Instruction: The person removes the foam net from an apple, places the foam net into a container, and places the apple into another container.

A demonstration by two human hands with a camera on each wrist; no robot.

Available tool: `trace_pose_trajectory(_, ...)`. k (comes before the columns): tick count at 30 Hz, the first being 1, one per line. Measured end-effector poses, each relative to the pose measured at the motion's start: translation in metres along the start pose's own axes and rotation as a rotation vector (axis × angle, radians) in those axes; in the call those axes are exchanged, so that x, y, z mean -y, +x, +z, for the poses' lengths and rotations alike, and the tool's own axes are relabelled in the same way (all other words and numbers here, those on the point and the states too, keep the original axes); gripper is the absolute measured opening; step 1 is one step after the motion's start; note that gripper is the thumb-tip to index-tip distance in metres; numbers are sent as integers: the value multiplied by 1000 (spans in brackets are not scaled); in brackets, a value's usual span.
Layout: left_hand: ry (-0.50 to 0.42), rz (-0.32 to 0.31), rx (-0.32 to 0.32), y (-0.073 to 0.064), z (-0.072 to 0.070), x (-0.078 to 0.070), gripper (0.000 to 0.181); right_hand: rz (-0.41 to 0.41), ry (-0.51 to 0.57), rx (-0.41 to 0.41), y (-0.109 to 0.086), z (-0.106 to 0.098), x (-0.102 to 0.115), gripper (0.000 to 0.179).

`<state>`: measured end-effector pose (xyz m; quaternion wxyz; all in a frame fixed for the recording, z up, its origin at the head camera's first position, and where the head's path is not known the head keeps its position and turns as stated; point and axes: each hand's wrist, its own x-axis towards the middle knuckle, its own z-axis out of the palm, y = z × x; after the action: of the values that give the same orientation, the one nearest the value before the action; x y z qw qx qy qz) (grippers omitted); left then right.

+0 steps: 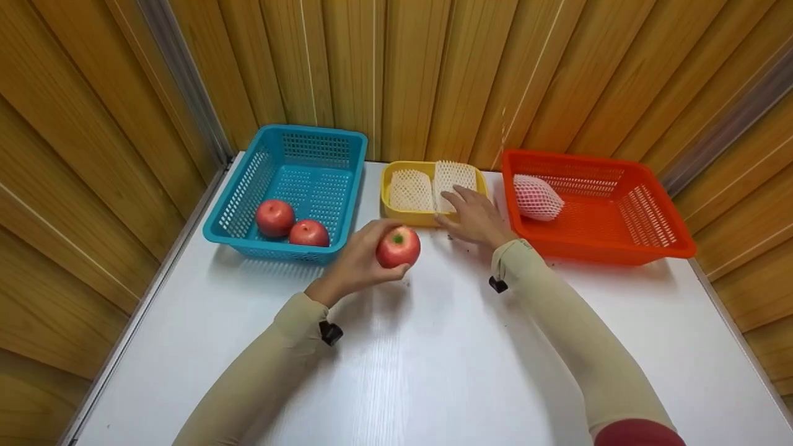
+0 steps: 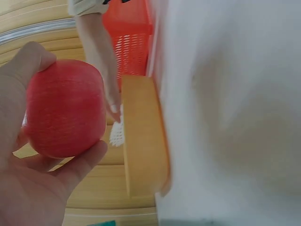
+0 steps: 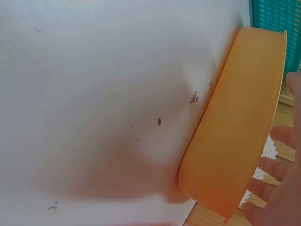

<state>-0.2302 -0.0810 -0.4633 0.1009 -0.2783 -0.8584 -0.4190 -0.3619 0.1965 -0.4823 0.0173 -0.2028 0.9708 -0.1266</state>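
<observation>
My left hand [image 1: 358, 263] holds a red apple [image 1: 398, 248] over the table, thumb on one side and fingers on the other; the stem end faces up. In the left wrist view the same apple [image 2: 66, 108] fills the grasp. My right hand [image 1: 476, 218] reaches over the yellow container [image 1: 412, 217] with its fingers spread, fingertips right at the right-hand stack of white foam nets [image 1: 455, 175]. A second stack of foam nets [image 1: 409, 191] lies beside it. From the right wrist, the fingers [image 3: 273, 165] appear just past the container's rim, by the white netting.
To the left stands a blue basket [image 1: 356, 179] with two apples [image 1: 275, 218] inside. On the right, a red-orange basket [image 1: 619, 248] contains an apple in a foam net [image 1: 536, 197]. Wood-panelled walls [image 1: 409, 74] border the white table [image 1: 433, 371]. Dark specks dot the tabletop near the yellow container.
</observation>
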Motion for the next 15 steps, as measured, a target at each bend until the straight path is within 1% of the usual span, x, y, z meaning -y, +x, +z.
trace_pose_trajectory(2,-9,-3,-14,2,-8,-1,78,-4,2,4,-1,-1,1,73)
trace_pose_trajectory(5,-6,-19,-37,5,-21,-1,79,12,16,19,-2,-1,3,76)
trace_pose_trajectory(10,51,-75,-80,8,-49,5,80,4,30,34,-4,0,9,79)
trace_pose_trajectory(15,97,-127,-103,11,-77,12,80,-28,27,15,-7,1,14,80)
